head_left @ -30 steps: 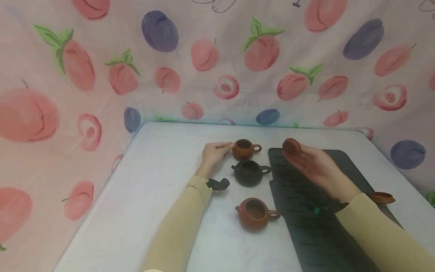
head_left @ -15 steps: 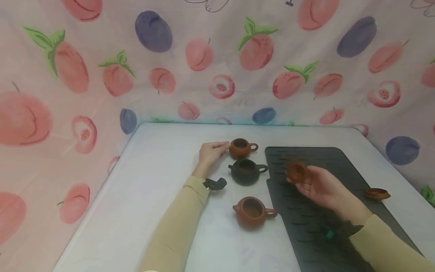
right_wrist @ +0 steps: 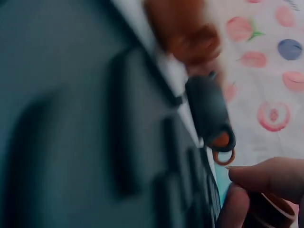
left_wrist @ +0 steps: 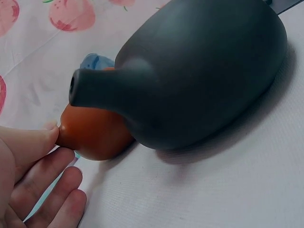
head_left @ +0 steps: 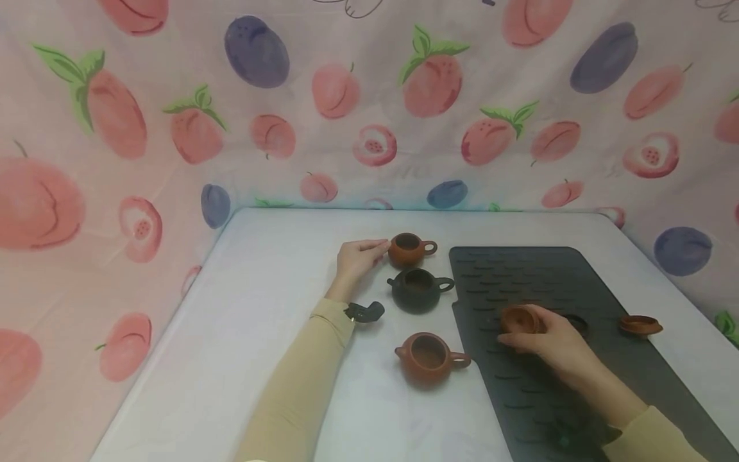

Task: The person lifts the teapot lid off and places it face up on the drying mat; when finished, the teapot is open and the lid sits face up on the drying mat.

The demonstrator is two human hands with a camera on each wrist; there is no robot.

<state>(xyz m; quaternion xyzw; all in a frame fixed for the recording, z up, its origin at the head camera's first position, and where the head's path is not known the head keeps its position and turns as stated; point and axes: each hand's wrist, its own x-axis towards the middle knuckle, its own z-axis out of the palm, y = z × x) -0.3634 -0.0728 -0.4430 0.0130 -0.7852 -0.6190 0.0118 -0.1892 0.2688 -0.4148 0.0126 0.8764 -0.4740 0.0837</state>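
My left hand (head_left: 359, 262) pinches the spout of an orange-brown lidless teapot (head_left: 406, 251) standing at the back; the left wrist view shows thumb and finger on the spout tip. In front of it stands a black lidless teapot (head_left: 417, 292), its spout pointing left. Nearest me is a reddish-brown lidless teapot (head_left: 427, 359). Over the dark ridged mat (head_left: 491, 276), my right hand (head_left: 557, 343) holds a brown teapot lid (head_left: 519, 319) between thumb and fingers, its hollow side showing. Whether the lid touches the mat I cannot tell.
Another brown lid (head_left: 641, 325) lies at the mat's right edge. A small black round piece (head_left: 577, 325), probably a lid, is partly hidden behind my right hand. The white tabletop (head_left: 248, 308) extends left, with fruit-printed cloth (head_left: 346, 147) behind.
My right hand has come down and nearer over the mat with the lid, turning it on the way. My left hand stays at the orange-brown teapot's spout.
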